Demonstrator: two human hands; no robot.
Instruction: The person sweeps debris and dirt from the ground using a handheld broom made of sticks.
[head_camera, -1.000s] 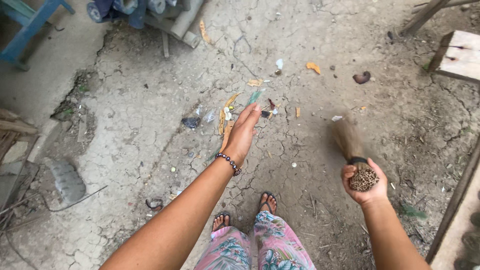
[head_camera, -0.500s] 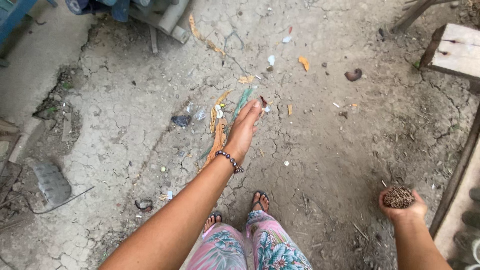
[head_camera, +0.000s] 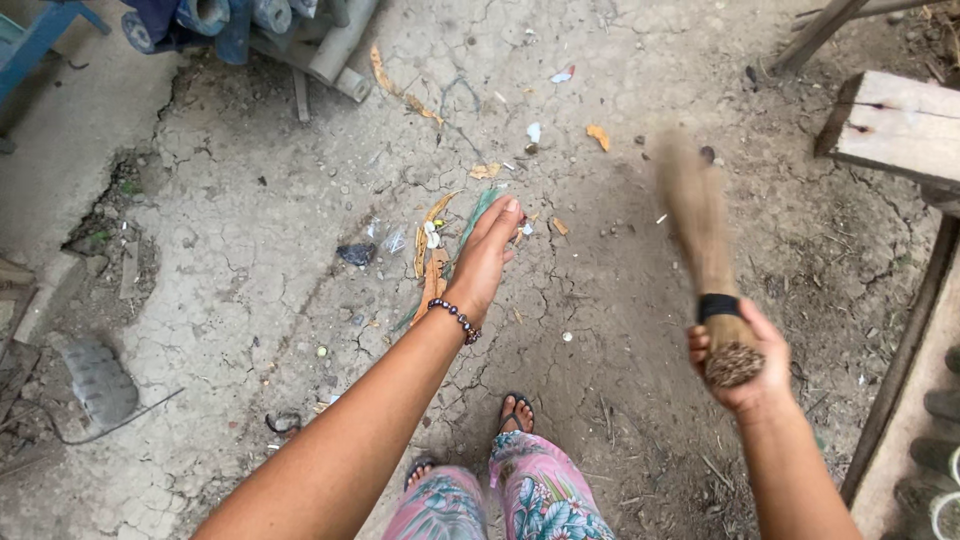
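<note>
Right, nearest to you: your feet in flip-flops (head_camera: 512, 408) and floral trousers (head_camera: 540, 495) at the bottom edge of the cracked dirt ground (head_camera: 250, 260). Your right hand (head_camera: 740, 365) is clenched around the bound end of a short stick broom (head_camera: 712, 270), low on the right side of the ground; its bristles point up and away, blurred. Your left hand (head_camera: 487, 258) is released, fingers straight and together, palm turned inward, holding nothing, stretched out over the middle of the ground with a dark bead bracelet (head_camera: 457, 320) on the wrist. Just beyond and beside its fingertips lies a litter cluster (head_camera: 435, 240): dry orange leaves, a green strip, clear plastic scraps, a dark lump. Further out, scattered leaves and white bits. Wooden bench (head_camera: 900, 120) near the right edge, well apart from the broom. Grey pipes (head_camera: 340, 45) at the far top edge, blue frame (head_camera: 40, 35) in the top-left corner.
</note>
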